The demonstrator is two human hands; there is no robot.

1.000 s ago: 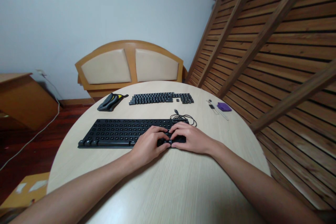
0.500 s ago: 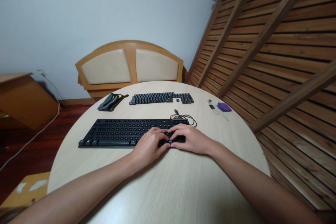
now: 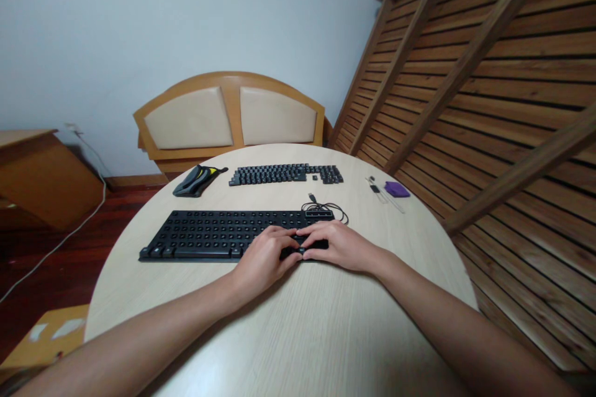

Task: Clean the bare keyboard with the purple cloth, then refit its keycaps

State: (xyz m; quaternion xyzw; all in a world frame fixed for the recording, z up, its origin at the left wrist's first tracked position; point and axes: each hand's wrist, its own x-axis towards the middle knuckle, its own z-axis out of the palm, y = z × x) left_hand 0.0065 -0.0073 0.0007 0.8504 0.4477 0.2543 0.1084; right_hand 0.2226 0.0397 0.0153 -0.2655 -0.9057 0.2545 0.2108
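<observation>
A black keyboard [image 3: 200, 232] lies across the table, most of its keycaps off and the bare switches showing; a few caps sit along its front row. Over its right end, my left hand [image 3: 267, 251] and my right hand [image 3: 338, 247] meet fingertip to fingertip. Thumbs and fingers of both are closed around a small black keycap [image 3: 302, 250] at the front edge, mostly covered by the fingertips. Behind the keyboard, loose keycaps [image 3: 270, 174] stand in rows laid out like a keyboard, with one single cap [image 3: 315, 178] apart in a gap.
The keyboard's coiled cable [image 3: 338, 211] rests behind its right end. A grey, black and yellow glove-like item [image 3: 198, 181] lies at the back left. On the right are a purple cloth [image 3: 397, 189] and thin wire tools [image 3: 379, 192]. Wooden slats [image 3: 503, 105] lean beyond the round table [image 3: 298, 335].
Almost nothing differs. Both hands keep their hold at the same spot on the keyboard, with only a very slight shift of the fingers and the view.
</observation>
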